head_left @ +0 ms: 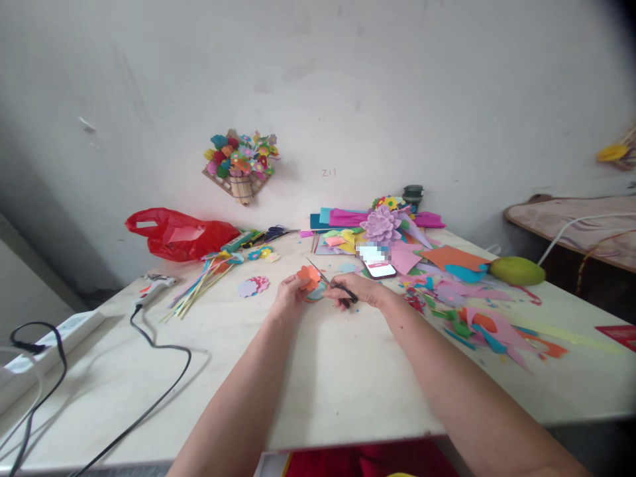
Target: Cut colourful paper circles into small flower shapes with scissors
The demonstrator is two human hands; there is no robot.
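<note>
Between the fingers of my left hand (292, 293) is an orange flower cutout (310, 277) with rounded petals. My right hand (355, 289) grips a pair of scissors (346, 291) by its black handles. The blades point up and left, close beside the orange flower; whether they touch it I cannot tell. Under the hands, partly covered, lies a light blue cutout (317, 292). Left of my left hand rests a small pile of flower cutouts (253, 286), lilac and pink. A phone (377, 262) with a lit screen lies just beyond my right hand.
Colored scraps (477, 311) spread over the table's right side, near a green fruit (517, 270). On the left are a red plastic bag (179, 235), thin sticks (203, 288), a corded glue gun (155, 289) and a power strip (54, 344). A large lilac flower (381, 224) stands at the back.
</note>
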